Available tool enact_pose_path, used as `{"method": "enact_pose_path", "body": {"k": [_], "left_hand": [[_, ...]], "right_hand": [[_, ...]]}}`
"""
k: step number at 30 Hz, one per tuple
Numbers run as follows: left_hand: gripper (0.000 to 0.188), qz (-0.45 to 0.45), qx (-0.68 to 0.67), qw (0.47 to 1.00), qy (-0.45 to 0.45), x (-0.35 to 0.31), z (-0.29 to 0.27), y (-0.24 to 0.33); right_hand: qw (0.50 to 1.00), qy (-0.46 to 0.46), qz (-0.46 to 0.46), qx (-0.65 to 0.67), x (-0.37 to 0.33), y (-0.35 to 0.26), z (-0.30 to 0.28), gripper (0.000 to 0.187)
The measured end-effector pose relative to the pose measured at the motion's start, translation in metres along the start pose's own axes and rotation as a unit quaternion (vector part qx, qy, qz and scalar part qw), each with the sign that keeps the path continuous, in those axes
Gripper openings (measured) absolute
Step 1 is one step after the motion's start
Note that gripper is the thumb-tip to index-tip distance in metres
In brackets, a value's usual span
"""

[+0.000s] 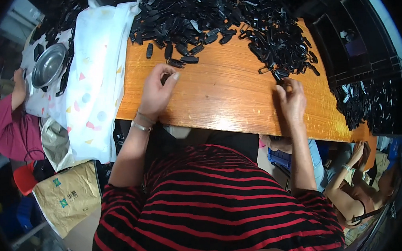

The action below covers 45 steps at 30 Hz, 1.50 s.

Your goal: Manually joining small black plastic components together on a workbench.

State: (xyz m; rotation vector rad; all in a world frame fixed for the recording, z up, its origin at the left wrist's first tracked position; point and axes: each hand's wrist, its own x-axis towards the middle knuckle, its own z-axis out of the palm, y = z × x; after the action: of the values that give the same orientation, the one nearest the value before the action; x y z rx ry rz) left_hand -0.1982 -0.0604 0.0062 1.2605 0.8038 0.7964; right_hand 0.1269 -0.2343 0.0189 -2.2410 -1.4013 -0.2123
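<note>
My left hand (157, 89) is above the near left part of the wooden table (217, 93), its fingers curled toward the thumb around a dark gap. What it holds there, if anything, I cannot make out. Just beyond its fingertips lie several loose, elongated black plastic pieces (189, 59). On the right, my right hand (293, 100) reaches to the near end of a black heap (274, 39), fingers bent around a small black plastic piece (280, 78) at the tips. A broad pile of similar parts (178, 14) covers the far side of the table.
A patterned white plastic sheet (96, 82) hangs over the left edge, beside a metal bowl (50, 65). Black crates (361, 32) and more black parts (350, 104) stand at the right. Co-workers sit on the left (14, 126) and lower right (350, 189). A brown sack (69, 197) is lower left.
</note>
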Motion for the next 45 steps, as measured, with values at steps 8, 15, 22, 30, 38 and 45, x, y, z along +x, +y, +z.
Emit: {"method": "enact_pose_path", "body": {"k": [8,15,22,30,38,45], "left_hand": [[0.018,0.169,0.557,0.812,0.047,0.03,-0.004,0.002],[0.02,0.176,0.5,0.847,0.044,0.021,0.004,0.004],[0.029,0.126,0.506,0.849,0.089,0.019,0.013,0.004],[0.031,0.099,0.524,0.841,0.092,0.016,0.012,0.009],[0.023,0.064,0.111,0.991,0.042,0.011,0.011,-0.008],[0.024,-0.022,-0.125,0.991,-0.029,-0.004,0.031,0.003]], "right_hand": [[0.998,-0.045,-0.047,-0.024,0.026,-0.023,0.033,0.016],[0.98,-0.082,-0.124,0.129,0.03,-0.089,0.051,0.02],[0.971,-0.129,-0.136,0.145,0.02,-0.103,0.053,0.016],[0.97,-0.142,-0.152,0.125,0.017,-0.104,0.044,0.022],[0.957,-0.161,-0.15,0.191,0.017,-0.108,0.048,0.02],[0.897,-0.114,-0.064,0.422,0.004,-0.151,0.045,0.019]]}}
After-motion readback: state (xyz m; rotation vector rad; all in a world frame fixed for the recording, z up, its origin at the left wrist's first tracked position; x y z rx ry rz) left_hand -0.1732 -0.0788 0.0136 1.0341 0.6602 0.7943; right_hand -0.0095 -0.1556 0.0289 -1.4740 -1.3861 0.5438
